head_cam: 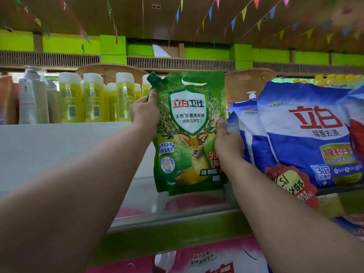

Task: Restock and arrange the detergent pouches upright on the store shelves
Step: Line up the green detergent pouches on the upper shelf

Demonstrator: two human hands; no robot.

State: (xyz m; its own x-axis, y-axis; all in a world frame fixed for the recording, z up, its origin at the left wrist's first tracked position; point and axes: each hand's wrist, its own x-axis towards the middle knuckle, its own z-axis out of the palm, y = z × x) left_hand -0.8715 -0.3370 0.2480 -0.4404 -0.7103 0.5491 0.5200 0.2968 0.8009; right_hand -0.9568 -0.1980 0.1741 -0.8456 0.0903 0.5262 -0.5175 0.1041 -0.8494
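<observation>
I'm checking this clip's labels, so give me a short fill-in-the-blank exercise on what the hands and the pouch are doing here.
1. Both hands hold one ____ pouch upright in front of the shelf.
2. The left hand grips the pouch's edge just below its ____.
3. The right hand grips the edge nearest the ____ bags.
4. The bottles on the left are ____.

Missing words: green; spout; blue; yellow

Both hands hold a green pouch upright at the shelf: the left hand grips its upper left edge below the spout, the right hand its right edge. Blue bags lean just right of it; yellow bottles stand behind on the left.
</observation>
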